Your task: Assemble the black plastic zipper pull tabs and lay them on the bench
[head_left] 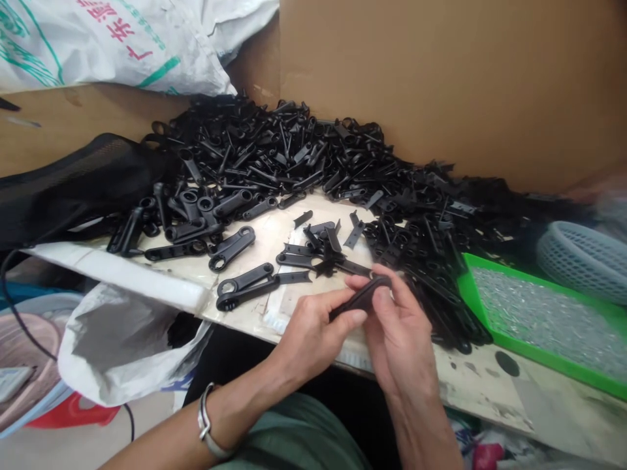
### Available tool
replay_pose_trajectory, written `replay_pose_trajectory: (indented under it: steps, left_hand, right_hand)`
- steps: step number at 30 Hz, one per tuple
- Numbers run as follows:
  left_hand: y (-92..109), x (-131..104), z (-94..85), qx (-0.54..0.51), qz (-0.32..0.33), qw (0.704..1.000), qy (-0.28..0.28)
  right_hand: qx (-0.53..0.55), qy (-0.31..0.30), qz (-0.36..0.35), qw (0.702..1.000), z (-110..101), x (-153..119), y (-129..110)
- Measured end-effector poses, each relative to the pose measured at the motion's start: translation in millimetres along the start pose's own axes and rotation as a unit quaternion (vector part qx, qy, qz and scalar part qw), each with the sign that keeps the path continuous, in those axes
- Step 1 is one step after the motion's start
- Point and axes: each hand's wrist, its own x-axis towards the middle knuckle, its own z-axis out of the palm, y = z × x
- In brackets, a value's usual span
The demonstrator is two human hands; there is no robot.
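A black plastic part is held between both hands over the front edge of the worktable. My left hand grips its left end between thumb and fingers. My right hand pinches its right end, with the thumb on top. Just beyond the hands lie small black clip-like pieces. To the left, longer black arms with ringed ends rest on the table. A large heap of similar black parts spreads behind them, and more long black parts are piled beside my right hand.
At the right stand a green tray of small clear pieces and a grey-blue basket. A white sack hangs open at the lower left. Cardboard rises behind; a printed sack lies upper left.
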Motion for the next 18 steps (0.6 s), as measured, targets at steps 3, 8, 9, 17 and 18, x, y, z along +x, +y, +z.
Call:
replay_pose_trajectory:
  steps: [3,8,9,17,18]
  left_hand:
    - [-0.3,-0.4,-0.6,-0.037,0.003,0.999,-0.009]
    - [-1.8,0.9,-1.3,-0.093,0.02,0.995,-0.031]
    - [-1.3,1.0,-1.5,-0.092,0.025,0.995,-0.032]
    - [0.1,-1.7,-1.7,0.08,0.013,0.997,0.017]
    - [-1.2,-2.2,-1.8,0.077,0.009,0.997,0.016]
  right_hand:
    - [-0.01,-0.021,0.004,1.0,-5.5,0.3,-1.2]
    - [-0.064,-0.028,-0.041,0.997,-13.3,0.1,-0.9]
    - [-0.073,-0.024,-0.059,0.995,-13.8,-0.8,-0.2]
    - [-0.128,0.04,-0.107,0.985,-9.9,-5.9,11.5]
    - [-0.138,0.048,-0.097,0.984,-10.0,-6.7,13.1]
